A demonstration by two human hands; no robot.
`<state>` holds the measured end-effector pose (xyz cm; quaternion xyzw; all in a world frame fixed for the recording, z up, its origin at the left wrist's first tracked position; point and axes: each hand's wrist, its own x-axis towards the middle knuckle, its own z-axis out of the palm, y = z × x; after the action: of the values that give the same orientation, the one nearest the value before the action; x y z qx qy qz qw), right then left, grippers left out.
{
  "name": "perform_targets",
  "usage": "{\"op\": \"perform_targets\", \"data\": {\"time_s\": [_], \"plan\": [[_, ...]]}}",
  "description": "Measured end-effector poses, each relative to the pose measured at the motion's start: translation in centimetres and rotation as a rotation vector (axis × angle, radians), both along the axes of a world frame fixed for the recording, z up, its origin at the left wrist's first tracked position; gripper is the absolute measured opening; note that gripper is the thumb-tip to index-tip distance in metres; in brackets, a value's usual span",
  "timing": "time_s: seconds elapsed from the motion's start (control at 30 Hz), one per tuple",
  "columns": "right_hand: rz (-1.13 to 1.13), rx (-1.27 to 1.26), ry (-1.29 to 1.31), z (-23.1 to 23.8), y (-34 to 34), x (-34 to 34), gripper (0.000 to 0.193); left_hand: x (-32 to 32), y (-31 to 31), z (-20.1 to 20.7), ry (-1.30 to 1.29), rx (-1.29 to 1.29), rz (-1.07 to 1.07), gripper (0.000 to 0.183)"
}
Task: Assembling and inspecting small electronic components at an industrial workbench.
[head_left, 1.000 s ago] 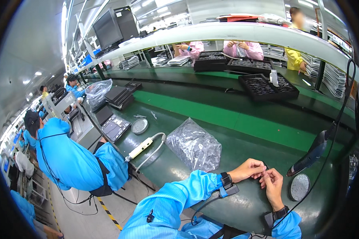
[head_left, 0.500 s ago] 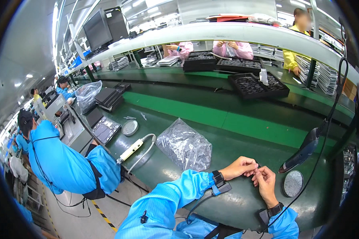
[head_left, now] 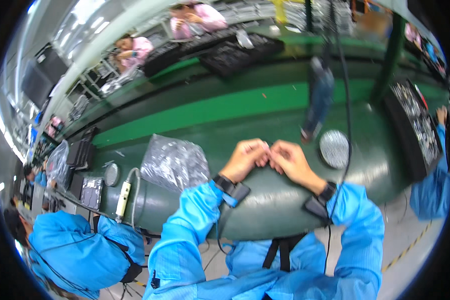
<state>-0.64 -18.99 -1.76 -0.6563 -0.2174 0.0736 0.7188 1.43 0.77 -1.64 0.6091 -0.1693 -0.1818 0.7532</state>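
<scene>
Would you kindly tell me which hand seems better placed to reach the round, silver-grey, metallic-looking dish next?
Probably the right hand: the dish lies on its outer side, while the left hand is farther away. Whether either holds anything small is unclear.

The person is wearing a bright blue, long-sleeved smock (head_left: 225, 290), its loose sleeves (head_left: 360, 225) creasing toward the wrists. Black wristbands are circling both wrists, each carrying a dark, box-shaped module; the left module (head_left: 241, 192) is showing a bright blue patch (head_left: 230, 200). A thin dark cable (head_left: 218, 230) is trailing from it. Black straps (head_left: 285, 252) are crossing the blue fabric at the lap.
</scene>
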Motion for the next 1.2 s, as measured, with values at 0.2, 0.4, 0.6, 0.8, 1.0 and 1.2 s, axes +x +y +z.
{"op": "perform_targets", "data": {"time_s": [0.2,0.4,0.6,0.8,1.0,1.2], "plan": [[-0.005,-0.014,0.01,-0.2,-1.1,1.0,0.019,1.2,-1.0,0.2,0.058,-0.104,-0.032,0.022],[-0.027,0.04,-0.023,-0.6,-0.7,0.5,0.017,0.5,-0.6,0.2,-0.017,-0.077,-0.05,0.026],[-0.013,0.056,-0.021,-0.9,-0.8,0.2,0.014,0.0,-0.8,0.3,-0.023,-0.078,-0.038,0.026],[-0.021,0.043,-0.042,-1.0,-1.0,0.8,0.016,0.5,-0.9,0.1,-0.03,-0.1,-0.058,0.026],[-0.064,-0.011,-0.069,-0.8,-0.7,0.5,0.017,0.8,-0.6,-0.2,-0.018,-0.097,-0.053,0.023],[-0.08,-0.016,-0.064,-1.0,-0.8,0.5,0.018,0.7,-0.9,-0.3,-0.028,-0.115,-0.091,0.022]]}}
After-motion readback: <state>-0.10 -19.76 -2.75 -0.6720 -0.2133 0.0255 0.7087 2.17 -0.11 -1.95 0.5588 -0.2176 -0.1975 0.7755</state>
